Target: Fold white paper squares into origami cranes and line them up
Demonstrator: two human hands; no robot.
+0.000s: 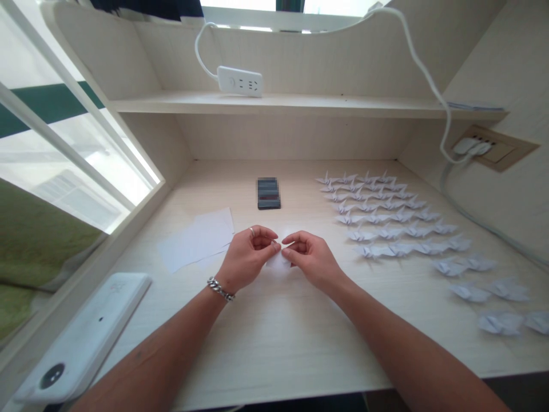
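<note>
A small piece of white paper [278, 262] is pinched at its upper edge between both hands, over the middle of the desk. My left hand [250, 252], with a ring and a chain bracelet, has thumb and fingers closed on the paper's left side. Opposite it, my right hand [312, 256] pinches the right side, fingertips nearly meeting the left ones. Fingers hide part of the folds. Flat white sheets [199, 237] lie left of my left hand. Rows of folded white paper cranes [388, 214] stand to the right.
Beyond my hands lies a dark phone [268, 193]. A large white device [86, 337] sits at the front left. More folded papers [500, 323] lie at the right edge. A power strip [239, 81] rests on the shelf [300, 105]; its cable runs to a wall socket [495, 147].
</note>
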